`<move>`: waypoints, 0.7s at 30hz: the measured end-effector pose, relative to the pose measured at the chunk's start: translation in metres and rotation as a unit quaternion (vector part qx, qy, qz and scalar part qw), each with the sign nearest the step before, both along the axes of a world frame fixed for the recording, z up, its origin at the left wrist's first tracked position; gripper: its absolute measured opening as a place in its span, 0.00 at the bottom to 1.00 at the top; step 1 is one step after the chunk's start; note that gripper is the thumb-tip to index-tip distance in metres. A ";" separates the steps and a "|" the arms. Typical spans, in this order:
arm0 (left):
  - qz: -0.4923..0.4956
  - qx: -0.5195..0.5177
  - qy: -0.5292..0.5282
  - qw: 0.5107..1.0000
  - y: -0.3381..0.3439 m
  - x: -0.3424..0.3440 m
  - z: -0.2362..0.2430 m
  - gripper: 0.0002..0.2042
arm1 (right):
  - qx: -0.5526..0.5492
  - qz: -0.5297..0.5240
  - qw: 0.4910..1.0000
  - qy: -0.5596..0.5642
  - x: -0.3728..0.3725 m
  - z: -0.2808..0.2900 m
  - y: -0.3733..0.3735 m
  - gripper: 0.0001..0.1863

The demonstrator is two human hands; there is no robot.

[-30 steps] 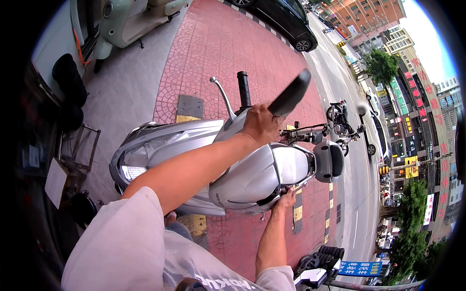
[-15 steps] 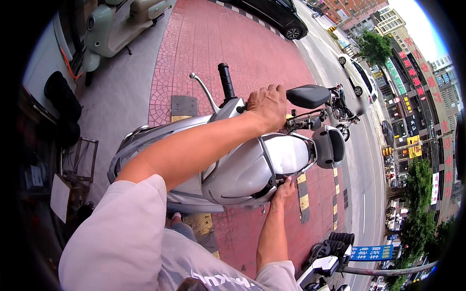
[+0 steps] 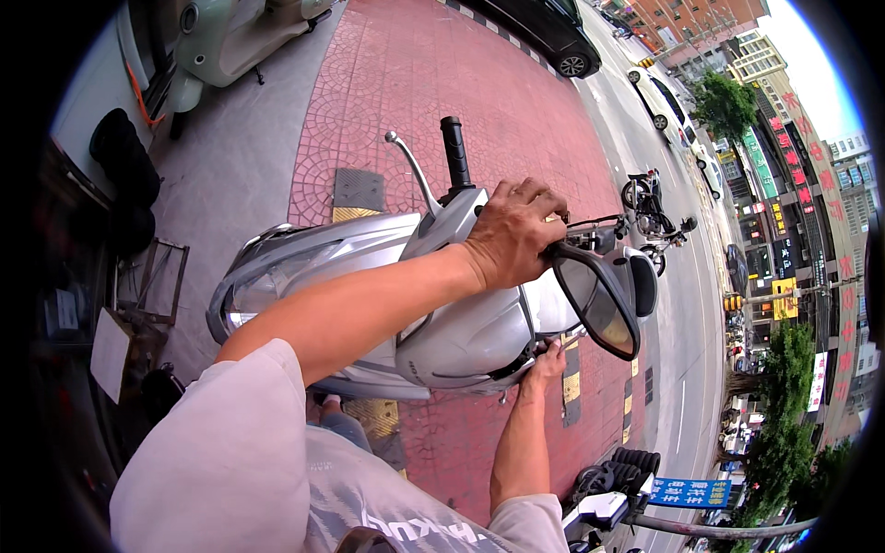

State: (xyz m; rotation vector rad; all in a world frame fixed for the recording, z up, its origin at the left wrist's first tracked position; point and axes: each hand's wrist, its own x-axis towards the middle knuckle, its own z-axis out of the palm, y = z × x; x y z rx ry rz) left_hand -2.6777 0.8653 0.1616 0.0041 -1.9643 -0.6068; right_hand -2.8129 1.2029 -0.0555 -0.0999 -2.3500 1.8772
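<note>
A silver scooter [image 3: 466, 336] stands in front of me, its headlight end at the left. My left hand [image 3: 516, 235] is curled over the handlebar area, its fingers round the base of a black side mirror [image 3: 599, 304]. The mirror tilts down to the right, its glass facing me. Beyond that hand are a black handlebar grip [image 3: 454, 152] and a silver lever [image 3: 411, 170]. My right hand [image 3: 546, 367] is closed at the dark edge of the silver cowl; what it pinches is hidden. A white panel [image 3: 546, 309] lies between the hands, partly covered by the mirror.
A pale green scooter [image 3: 221, 46] stands at the upper left, near a metal frame [image 3: 166, 281]. Behind are a motorcycle [image 3: 650, 217] and a dark car [image 3: 535, 32] by the road. Another parked two-wheeler [image 3: 604, 507] stands at the lower right. Red paving [image 3: 461, 452] surrounds the scooter.
The mirror has swung toward me and down, from pointing away to showing its glass. My left hand has turned with it, fingers now more bent. My right hand stays at the cowl edge.
</note>
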 end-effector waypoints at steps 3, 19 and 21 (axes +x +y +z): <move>-0.021 0.121 0.051 0.991 0.013 0.014 -0.002 0.08 | 0.029 -0.025 0.993 0.109 -0.016 -0.030 0.032 0.18; -0.050 0.060 -0.460 0.885 -0.025 -0.058 0.051 0.16 | -0.006 -0.022 1.000 -0.002 0.014 0.011 -0.004 0.21; -0.002 0.020 -0.435 0.900 -0.020 -0.053 0.048 0.14 | 0.005 -0.019 1.000 0.002 0.014 0.012 -0.003 0.20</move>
